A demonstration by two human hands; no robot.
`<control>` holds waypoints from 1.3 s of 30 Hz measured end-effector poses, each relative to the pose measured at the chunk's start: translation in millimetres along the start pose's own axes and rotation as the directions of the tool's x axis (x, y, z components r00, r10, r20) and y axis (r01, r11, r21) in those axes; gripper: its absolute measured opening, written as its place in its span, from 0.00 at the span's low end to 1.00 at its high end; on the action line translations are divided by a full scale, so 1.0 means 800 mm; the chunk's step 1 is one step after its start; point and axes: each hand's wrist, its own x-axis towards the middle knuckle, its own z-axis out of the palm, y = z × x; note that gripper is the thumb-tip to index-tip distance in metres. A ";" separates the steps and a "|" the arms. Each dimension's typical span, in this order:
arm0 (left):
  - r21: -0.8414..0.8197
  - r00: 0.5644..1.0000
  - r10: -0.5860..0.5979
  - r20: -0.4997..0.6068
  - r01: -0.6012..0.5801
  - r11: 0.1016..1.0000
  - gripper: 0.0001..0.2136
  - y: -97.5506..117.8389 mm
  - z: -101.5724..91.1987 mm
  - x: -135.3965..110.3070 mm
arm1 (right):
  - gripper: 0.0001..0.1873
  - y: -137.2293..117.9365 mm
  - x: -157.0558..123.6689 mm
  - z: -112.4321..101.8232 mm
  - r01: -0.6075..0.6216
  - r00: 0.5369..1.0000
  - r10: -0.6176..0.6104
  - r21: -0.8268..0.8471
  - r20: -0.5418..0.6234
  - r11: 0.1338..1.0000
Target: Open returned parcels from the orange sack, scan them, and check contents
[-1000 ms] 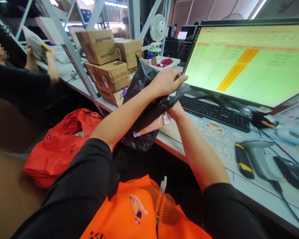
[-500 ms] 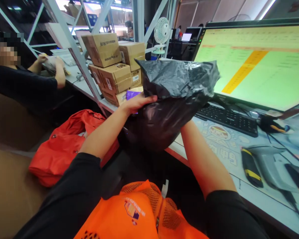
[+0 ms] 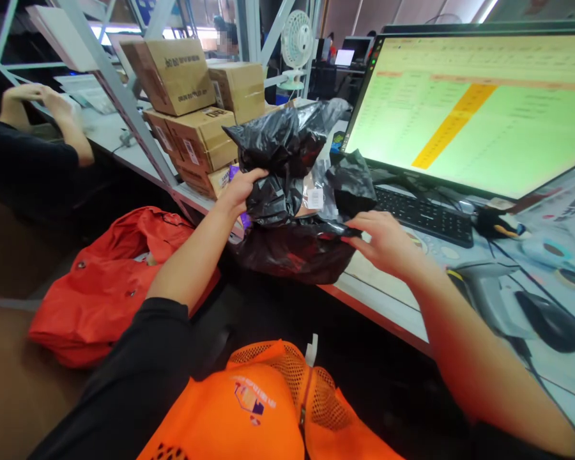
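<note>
A: So, how do the hands sit?
B: The left hand comes in with the forearm raised, fingers curled tight into the crumpled side of the black plastic bag; the right hand reaches across palm down, fingertips laid on the bag's right edge.
A: Is the right one gripping?
B: I cannot tell; its back faces the camera and covers the thumb.
A: And where is the bag?
B: Held over the front edge of the desk, just in front of the keyboard and near the cardboard boxes; its mouth gapes upward.
A: Anything inside?
B: A clear-wrapped packet with a small white label shows in the opening; its contents are too blurred to name; the bag hides the keyboard's left end; the scanner lies partly behind the right forearm.
</note>
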 end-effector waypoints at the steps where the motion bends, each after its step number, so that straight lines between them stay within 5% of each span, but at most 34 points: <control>1: -0.010 1.000 -0.019 0.008 0.019 1.000 0.09 -0.003 0.001 -0.002 | 0.06 0.000 -0.009 -0.010 0.031 0.999 -0.031 -0.006 -0.037 0.999; 5: 0.006 0.995 -0.060 0.075 0.059 0.998 0.13 -0.011 0.005 -0.010 | 0.06 -0.011 -0.033 -0.057 0.086 0.983 -0.061 0.145 -0.173 0.986; 8: 0.037 0.959 -0.130 0.251 0.125 0.991 0.19 -0.022 0.017 -0.023 | 0.09 -0.017 -0.022 -0.074 0.011 0.942 0.048 0.176 -0.332 0.984; 10: 0.069 0.906 -0.191 0.378 0.178 0.982 0.22 -0.037 0.029 -0.033 | 0.13 -0.008 -0.002 -0.064 -0.077 0.928 0.112 0.112 -0.355 0.991; 13: 0.213 0.830 -0.288 0.477 0.209 0.954 0.25 -0.068 0.040 -0.042 | 0.11 0.025 0.022 -0.024 -0.219 0.954 0.210 -0.020 -0.213 0.976; 14: 0.302 0.832 -0.302 0.465 0.172 0.938 0.26 -0.077 0.040 -0.043 | 0.09 0.038 0.025 -0.008 -0.268 0.954 0.258 -0.047 -0.152 0.962; 16: 0.507 0.917 -0.216 0.335 0.018 0.862 0.29 -0.088 0.037 -0.046 | 0.03 0.060 0.023 0.021 -0.344 0.938 0.342 -0.048 -0.056 0.938; 18: 0.686 0.984 0.076 0.161 -0.167 0.708 0.32 -0.084 0.036 -0.050 | 0.02 0.074 0.013 0.041 -0.386 0.923 0.386 -0.004 -0.012 0.923; 20: 0.770 0.925 0.339 0.172 -0.341 0.539 0.31 -0.069 0.048 -0.055 | 0.07 0.078 0.002 0.053 -0.392 0.919 0.393 0.051 -0.011 0.918; 22: 0.745 0.843 0.375 0.386 -0.524 0.413 0.27 -0.054 0.074 -0.054 | 0.11 0.076 -0.004 0.057 -0.378 0.924 0.382 0.111 -0.014 0.919; 24: 0.698 0.774 0.264 0.575 -0.633 0.336 0.27 -0.049 0.107 -0.047 | 0.13 0.072 -0.008 0.055 -0.354 0.932 0.362 0.165 -0.020 0.920; 26: 0.713 0.753 0.123 0.646 -0.653 0.255 0.32 -0.059 0.135 -0.039 | 0.13 0.070 -0.015 0.049 -0.332 0.940 0.342 0.203 -0.013 0.921; 28: 0.711 0.716 -0.040 0.697 -0.682 0.174 0.34 -0.082 0.146 -0.037 | 0.11 0.071 -0.029 0.039 -0.311 0.948 0.318 0.224 0.002 0.924; 30: 0.643 0.624 -0.163 0.765 -0.754 0.131 0.29 -0.110 0.139 -0.044 | 0.10 0.076 -0.049 0.029 -0.300 0.951 0.309 0.229 -0.004 0.926; 34: 0.521 0.499 -0.152 0.853 -0.831 0.196 0.21 -0.143 0.104 -0.074 | 0.08 0.087 -0.070 0.020 -0.342 0.934 0.356 0.197 -0.040 0.919; 37: 0.459 0.446 -0.142 0.884 -0.767 0.448 0.16 -0.134 0.089 -0.078 | 0.08 0.095 -0.044 0.031 -0.361 0.929 0.370 0.164 -0.028 0.918; 38: 0.446 0.446 -0.146 0.883 -0.701 0.556 0.14 -0.127 0.087 -0.072 | 0.08 0.099 -0.028 0.038 -0.353 0.932 0.361 0.143 -0.033 0.924; 39: 0.448 0.492 -0.137 0.860 -0.597 0.665 0.11 -0.119 0.087 -0.065 | 0.09 0.103 -0.011 0.047 -0.337 0.939 0.343 0.114 -0.037 0.934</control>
